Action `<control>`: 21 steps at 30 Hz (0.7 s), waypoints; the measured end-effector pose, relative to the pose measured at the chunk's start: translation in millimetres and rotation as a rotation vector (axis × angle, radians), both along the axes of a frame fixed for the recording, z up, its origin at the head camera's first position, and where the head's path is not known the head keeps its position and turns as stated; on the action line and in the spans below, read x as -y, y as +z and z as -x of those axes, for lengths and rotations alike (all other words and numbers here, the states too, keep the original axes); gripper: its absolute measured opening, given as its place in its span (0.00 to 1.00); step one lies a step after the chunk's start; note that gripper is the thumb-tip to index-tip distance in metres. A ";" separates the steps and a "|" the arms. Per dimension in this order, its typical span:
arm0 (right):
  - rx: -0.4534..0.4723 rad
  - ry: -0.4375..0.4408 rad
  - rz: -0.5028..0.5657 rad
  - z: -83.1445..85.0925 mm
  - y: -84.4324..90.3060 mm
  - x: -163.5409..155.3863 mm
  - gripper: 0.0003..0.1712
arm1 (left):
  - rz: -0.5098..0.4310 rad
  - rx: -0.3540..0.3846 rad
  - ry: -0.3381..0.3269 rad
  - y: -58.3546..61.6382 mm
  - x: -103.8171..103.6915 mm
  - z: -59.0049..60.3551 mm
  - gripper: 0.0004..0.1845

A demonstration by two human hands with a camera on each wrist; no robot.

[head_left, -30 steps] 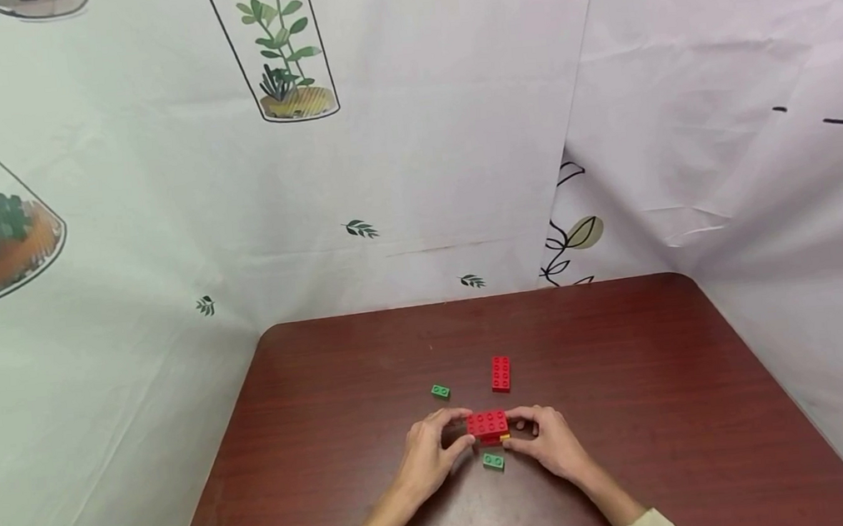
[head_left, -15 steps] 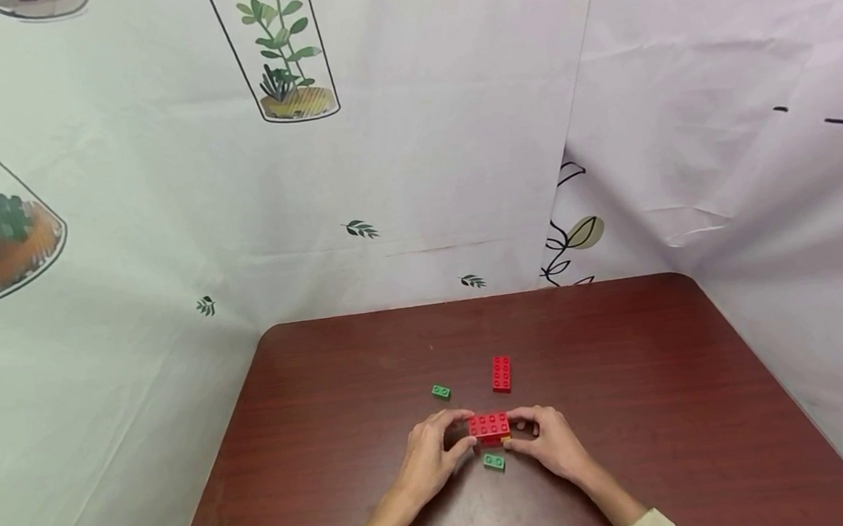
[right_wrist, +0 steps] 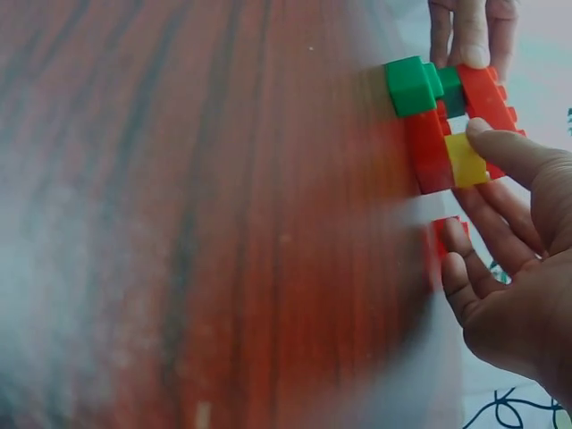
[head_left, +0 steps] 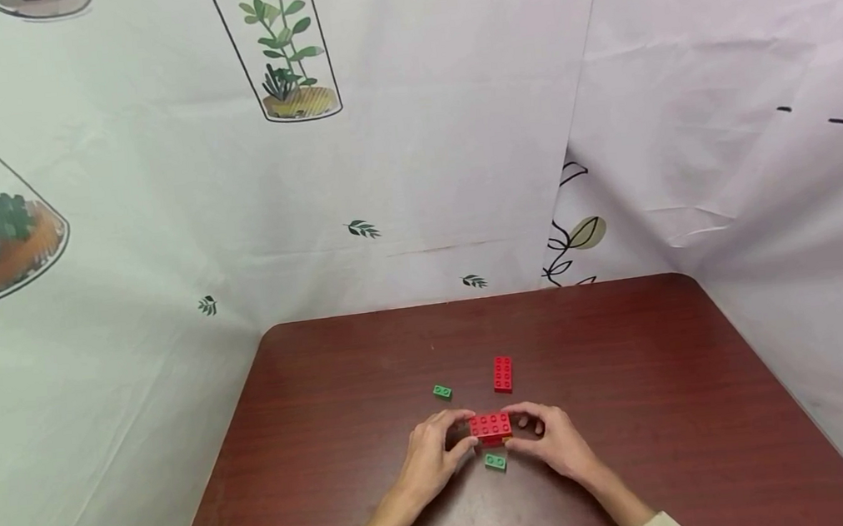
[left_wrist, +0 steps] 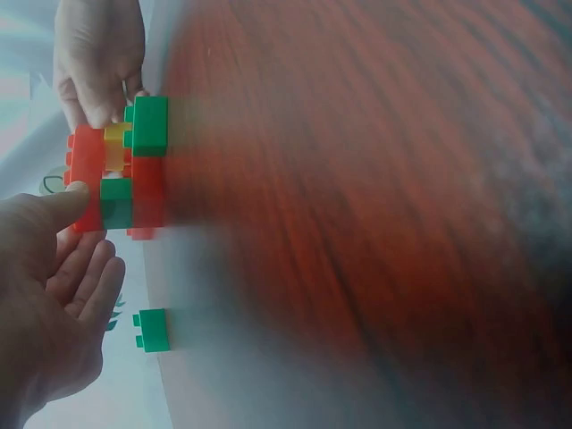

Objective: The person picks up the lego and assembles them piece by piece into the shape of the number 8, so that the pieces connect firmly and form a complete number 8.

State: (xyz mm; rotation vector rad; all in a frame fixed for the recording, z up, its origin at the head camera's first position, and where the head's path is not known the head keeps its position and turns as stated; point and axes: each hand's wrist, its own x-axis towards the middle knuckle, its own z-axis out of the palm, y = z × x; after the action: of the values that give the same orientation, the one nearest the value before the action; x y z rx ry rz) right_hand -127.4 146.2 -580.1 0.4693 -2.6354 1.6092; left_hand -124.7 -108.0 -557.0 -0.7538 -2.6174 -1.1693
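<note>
Between the hands stands a small stack of toy building bricks. Its top is a red eight-stud brick (head_left: 490, 425). Beneath it, the wrist views show a green brick (left_wrist: 116, 204) at the left end and a yellow brick (right_wrist: 466, 161) at the right end, both over a lower red brick (right_wrist: 430, 154). My left hand (head_left: 428, 453) pinches the upper red brick's left end between thumb and fingers. At the right end, my right hand (head_left: 555, 442) holds the stack, its thumb near the seam of upper red brick and yellow brick. Close in front lies a loose green two-stud brick (head_left: 495, 462).
Behind the stack lie another green two-stud brick (head_left: 442, 391) and a red eight-stud brick (head_left: 502, 374). The brown wooden table (head_left: 341, 370) meets hanging white printed cloth (head_left: 413, 172) at its back and sides.
The upper red brick has come down slightly, and less yellow shows under it in the head view. Both hands stay at its ends, with the right fingers shifted a little.
</note>
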 end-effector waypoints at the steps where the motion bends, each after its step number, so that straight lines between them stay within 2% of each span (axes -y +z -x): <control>1: -0.012 0.000 0.019 -0.6 1.0 -0.7 0.24 | 0.000 -0.004 -0.002 -0.4 -0.1 0.2 0.17; 9: -0.103 -0.033 0.050 -3.9 10.4 -3.3 0.23 | -0.011 -0.026 0.001 -3.5 0.1 0.7 0.18; 21: -0.147 -0.042 0.037 -3.5 14.3 0.7 0.21 | -0.026 -0.014 -0.002 -5.3 0.9 1.4 0.18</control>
State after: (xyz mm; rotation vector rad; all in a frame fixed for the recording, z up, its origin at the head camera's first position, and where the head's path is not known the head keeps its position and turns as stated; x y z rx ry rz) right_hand -123.8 145.5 -565.7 0.5062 -2.4881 1.5450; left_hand -126.1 -108.9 -562.4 -0.7569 -2.5855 -1.1911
